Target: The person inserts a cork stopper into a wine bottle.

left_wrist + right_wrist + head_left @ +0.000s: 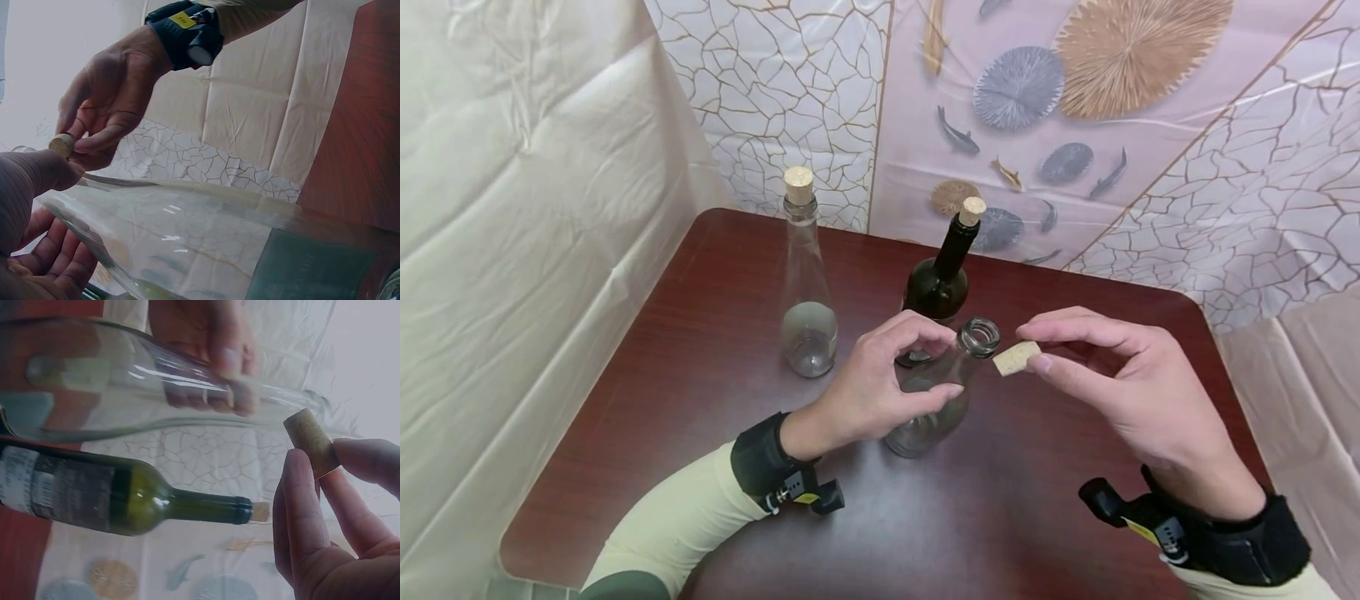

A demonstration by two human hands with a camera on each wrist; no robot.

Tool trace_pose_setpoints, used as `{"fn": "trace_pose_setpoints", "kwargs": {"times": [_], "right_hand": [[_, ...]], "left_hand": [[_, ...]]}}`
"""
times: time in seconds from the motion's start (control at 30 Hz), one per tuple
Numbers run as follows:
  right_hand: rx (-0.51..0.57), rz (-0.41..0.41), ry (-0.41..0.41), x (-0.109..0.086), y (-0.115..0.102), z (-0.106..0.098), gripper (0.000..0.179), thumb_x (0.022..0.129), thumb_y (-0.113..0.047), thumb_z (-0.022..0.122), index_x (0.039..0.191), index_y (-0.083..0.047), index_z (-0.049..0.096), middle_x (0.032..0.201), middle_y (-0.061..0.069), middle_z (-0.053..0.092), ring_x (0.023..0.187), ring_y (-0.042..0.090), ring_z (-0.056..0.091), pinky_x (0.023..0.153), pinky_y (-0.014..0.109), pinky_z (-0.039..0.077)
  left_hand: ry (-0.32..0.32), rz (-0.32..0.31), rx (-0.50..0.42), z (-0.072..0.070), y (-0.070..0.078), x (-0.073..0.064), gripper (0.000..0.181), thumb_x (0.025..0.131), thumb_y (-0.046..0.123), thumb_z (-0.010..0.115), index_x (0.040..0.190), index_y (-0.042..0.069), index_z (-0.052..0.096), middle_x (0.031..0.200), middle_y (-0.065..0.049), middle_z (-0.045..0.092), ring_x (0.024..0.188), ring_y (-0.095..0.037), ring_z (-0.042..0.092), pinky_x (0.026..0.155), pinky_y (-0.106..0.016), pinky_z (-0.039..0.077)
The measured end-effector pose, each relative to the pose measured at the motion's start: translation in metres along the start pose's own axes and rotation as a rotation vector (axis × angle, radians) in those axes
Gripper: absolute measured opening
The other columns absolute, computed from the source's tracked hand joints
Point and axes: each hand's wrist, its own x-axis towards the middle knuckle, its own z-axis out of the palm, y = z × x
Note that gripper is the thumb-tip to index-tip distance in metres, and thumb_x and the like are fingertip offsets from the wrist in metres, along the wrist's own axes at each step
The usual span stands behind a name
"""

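Note:
A clear glass bottle [928, 421] with an uncorked mouth stands on the table, its neck toward the right in the head view. My left hand [876, 379] curls round its neck, thumb on the near side and fingers on the far side. Just right of the mouth, my right hand [1138, 392] pinches a cork [1017, 358] between thumb and fingers. A small gap separates cork and mouth in the head view. The right wrist view shows the cork [309, 442] tilted, with its upper end free of the fingertips.
Behind the clear bottle stands a dark green wine bottle [936, 287] with a cork in its neck. Another clear bottle [808, 325], also corked, is at the back left. The reddish-brown table [700, 392] meets patterned cloth at the back and plain cloth at the sides.

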Motion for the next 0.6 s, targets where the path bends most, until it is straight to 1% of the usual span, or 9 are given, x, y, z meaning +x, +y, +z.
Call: {"fn": "trace_pose_setpoints", "kwargs": {"times": [0.1,0.23,0.3,0.33,0.43,0.5,0.53,0.6], "right_hand": [[-0.014,-0.008,0.008,0.003,-0.009,-0.004,0.029,0.091,-0.001,0.079,0.119,0.0,0.074,0.118,0.004,0.074,0.11,0.015,0.066,0.076,0.018,0.056],[-0.009,-0.023,-0.004,0.01,-0.024,-0.009,0.028,0.09,0.0,0.079,0.118,0.0,0.075,0.118,0.006,0.075,0.101,0.014,0.071,0.074,0.017,0.057],[-0.028,-0.029,-0.004,0.013,-0.032,-0.01,0.028,0.091,0.0,0.079,0.118,-0.001,0.075,0.119,0.008,0.075,0.097,0.013,0.073,0.073,0.017,0.057],[-0.043,-0.032,-0.002,0.014,-0.036,-0.011,0.028,0.091,-0.001,0.079,0.119,-0.002,0.075,0.12,0.008,0.075,0.096,0.013,0.074,0.074,0.017,0.058],[-0.133,-0.055,0.005,0.018,-0.047,-0.01,0.028,0.091,-0.003,0.079,0.119,-0.005,0.076,0.121,0.006,0.075,0.098,0.012,0.074,0.075,0.016,0.058],[-0.138,-0.096,-0.007,0.02,-0.05,-0.009,0.028,0.091,-0.001,0.079,0.119,-0.004,0.076,0.121,0.007,0.074,0.099,0.013,0.074,0.076,0.015,0.058],[-0.142,-0.111,-0.013,0.021,-0.051,-0.008,0.028,0.091,0.0,0.079,0.118,-0.004,0.077,0.12,0.006,0.075,0.099,0.012,0.073,0.076,0.015,0.058],[-0.105,-0.157,-0.037,0.024,-0.051,-0.007,0.028,0.09,0.003,0.078,0.117,-0.002,0.077,0.119,0.007,0.075,0.099,0.012,0.074,0.077,0.015,0.059]], "left_hand": [[0.008,0.011,-0.009,0.001,-0.001,0.0,0.042,0.082,0.009,0.087,0.119,0.007,0.068,0.113,-0.006,0.068,0.104,-0.014,0.066,0.095,-0.027,0.059],[0.011,0.006,-0.006,0.001,-0.001,-0.001,0.042,0.082,0.009,0.087,0.119,0.007,0.068,0.112,-0.006,0.068,0.104,-0.014,0.066,0.095,-0.025,0.059],[0.009,0.001,-0.004,0.001,-0.002,-0.001,0.041,0.082,0.01,0.087,0.119,0.008,0.068,0.113,-0.005,0.068,0.104,-0.014,0.066,0.095,-0.025,0.059],[0.009,0.0,-0.003,0.0,-0.002,-0.001,0.042,0.082,0.01,0.087,0.119,0.008,0.068,0.113,-0.005,0.068,0.104,-0.014,0.066,0.095,-0.025,0.059],[0.011,-0.001,0.003,0.0,-0.002,-0.002,0.041,0.082,0.011,0.087,0.119,0.008,0.068,0.112,-0.005,0.068,0.104,-0.014,0.066,0.095,-0.025,0.058],[0.011,0.001,0.008,0.001,-0.002,-0.002,0.042,0.082,0.011,0.088,0.119,0.008,0.068,0.112,-0.005,0.068,0.104,-0.014,0.067,0.095,-0.025,0.058],[0.012,0.003,0.009,0.001,-0.002,-0.002,0.042,0.082,0.011,0.088,0.119,0.008,0.068,0.113,-0.005,0.068,0.104,-0.014,0.066,0.095,-0.025,0.058],[0.012,0.007,0.009,0.001,-0.002,-0.002,0.042,0.082,0.011,0.088,0.119,0.008,0.068,0.113,-0.005,0.068,0.104,-0.014,0.066,0.095,-0.025,0.058]]}}
